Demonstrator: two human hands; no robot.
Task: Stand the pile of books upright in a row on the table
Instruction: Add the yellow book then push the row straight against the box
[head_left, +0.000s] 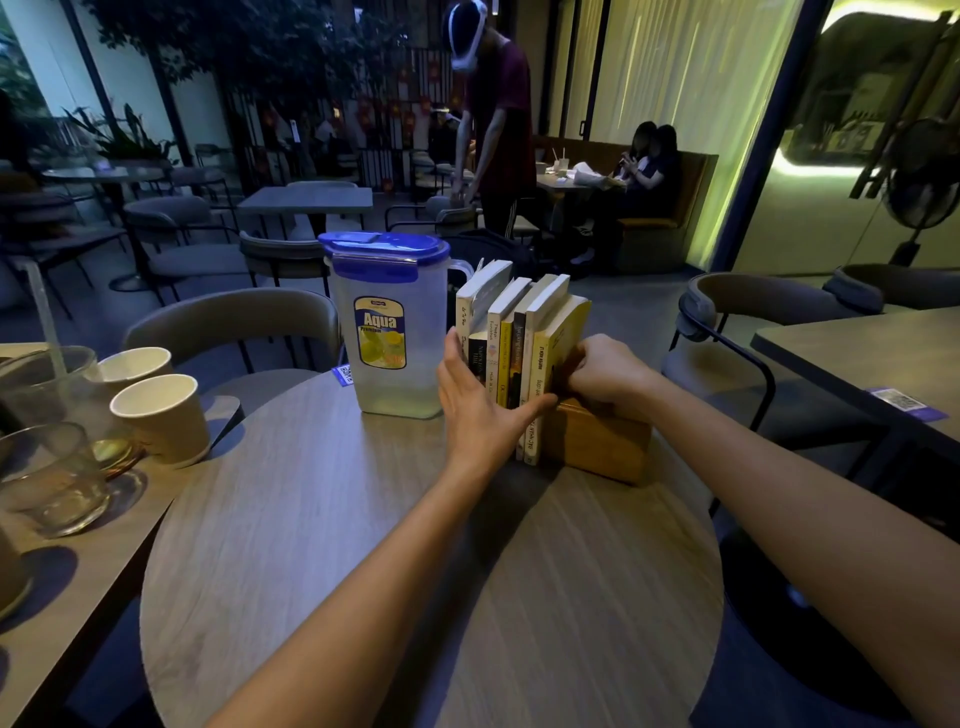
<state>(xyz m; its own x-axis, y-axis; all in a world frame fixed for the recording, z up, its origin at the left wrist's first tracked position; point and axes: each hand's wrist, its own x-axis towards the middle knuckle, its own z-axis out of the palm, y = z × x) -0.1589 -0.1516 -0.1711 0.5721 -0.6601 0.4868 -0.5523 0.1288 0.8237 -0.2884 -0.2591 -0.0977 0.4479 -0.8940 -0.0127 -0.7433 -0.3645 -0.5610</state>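
Several paperback books (519, 338) stand upright in a row on the round wooden table (363, 545), spines toward me, leaning slightly left. My left hand (478, 410) lies flat and open against the left end of the row, thumb across the lower spines. My right hand (605, 371) is curled against the yellow book at the right end, resting on a wooden box (597, 441) that stands beside the row. Whether the right fingers grip the book's cover is hidden.
A clear plastic pitcher with a blue lid (389, 327) stands just left of the books. Two paper cups (161, 410) and glasses (47, 478) sit on the adjoining table at left. Chairs ring the table. A person stands behind; others sit farther back.
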